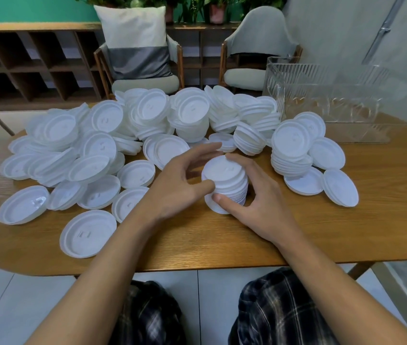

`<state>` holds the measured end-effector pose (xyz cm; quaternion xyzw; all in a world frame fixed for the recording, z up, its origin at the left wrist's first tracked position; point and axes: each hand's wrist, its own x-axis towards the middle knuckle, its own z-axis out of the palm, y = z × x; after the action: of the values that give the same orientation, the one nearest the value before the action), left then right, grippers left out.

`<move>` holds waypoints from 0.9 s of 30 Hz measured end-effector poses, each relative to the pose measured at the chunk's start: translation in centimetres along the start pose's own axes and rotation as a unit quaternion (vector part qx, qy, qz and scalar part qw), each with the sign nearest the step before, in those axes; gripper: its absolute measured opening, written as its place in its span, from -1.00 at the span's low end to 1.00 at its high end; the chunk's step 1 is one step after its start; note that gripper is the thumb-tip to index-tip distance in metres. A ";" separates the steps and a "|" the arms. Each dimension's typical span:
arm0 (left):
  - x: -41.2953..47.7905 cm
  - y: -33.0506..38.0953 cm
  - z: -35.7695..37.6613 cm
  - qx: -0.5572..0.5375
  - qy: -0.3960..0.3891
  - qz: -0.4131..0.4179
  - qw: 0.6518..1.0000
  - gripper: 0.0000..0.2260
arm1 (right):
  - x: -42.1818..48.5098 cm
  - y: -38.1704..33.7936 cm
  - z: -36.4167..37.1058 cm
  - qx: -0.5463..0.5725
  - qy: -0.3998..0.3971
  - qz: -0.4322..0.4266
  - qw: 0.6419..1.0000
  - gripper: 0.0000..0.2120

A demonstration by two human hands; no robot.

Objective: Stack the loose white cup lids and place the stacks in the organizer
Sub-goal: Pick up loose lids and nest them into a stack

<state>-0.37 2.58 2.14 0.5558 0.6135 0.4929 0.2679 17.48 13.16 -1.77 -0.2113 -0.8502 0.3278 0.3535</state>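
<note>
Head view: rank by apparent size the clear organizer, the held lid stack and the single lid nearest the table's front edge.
1. clear organizer, clearly largest.
2-3. held lid stack and front single lid look alike: stack taller, lid wider, so unranked.

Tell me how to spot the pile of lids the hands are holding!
Look at the wooden table covered in white lids. In the middle, nearest the person, stands a small upright stack of lids. It is the only stack gripped between the left hand and the right hand; the neighbouring stack on the right sits untouched.
</note>
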 end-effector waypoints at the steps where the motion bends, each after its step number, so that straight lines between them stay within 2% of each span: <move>1: 0.0 0.1 0.0 0.011 0.012 -0.002 1.000 -0.37 | 0.0 0.0 0.0 0.008 -0.001 0.002 1.000 -0.26; 4: -0.1 0.4 0.5 0.105 0.080 -0.015 0.991 -0.41 | 0.1 0.1 0.0 0.039 -0.006 0.010 0.999 -0.17; 8: -0.1 0.5 2.0 0.186 0.112 -0.032 0.976 -0.56 | 0.0 0.6 0.1 0.018 0.000 0.000 1.000 -0.22; 11: 0.0 0.6 2.7 0.230 0.138 -0.033 0.963 -0.44 | 0.0 0.8 0.1 0.006 -0.003 0.005 1.000 -0.25; 13: 0.0 0.6 2.2 0.206 0.104 -0.038 0.972 -0.38 | 0.0 0.8 0.1 0.011 -0.007 0.006 1.000 -0.25; 15: 0.0 0.7 1.2 0.137 0.030 -0.044 0.989 -0.33 | 0.0 0.7 0.1 0.018 -0.013 0.006 1.000 -0.26; 17: 0.0 0.7 0.5 0.104 -0.002 -0.029 0.994 -0.35 | -0.1 0.5 0.0 0.022 -0.014 0.006 1.000 -0.24; 22: 0.0 0.6 1.8 0.164 0.146 -0.017 0.975 -0.43 | 0.0 0.3 0.0 0.049 -0.012 0.016 0.999 -0.11; 27: 0.0 0.3 3.7 0.205 0.183 -0.011 0.961 -0.43 | 0.0 0.8 0.1 0.047 -0.002 -0.003 0.999 -0.12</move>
<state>3.00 3.62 1.08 0.4926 0.7460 0.4466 0.0367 17.53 13.63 -2.40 -0.1915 -0.8351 0.3670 0.3623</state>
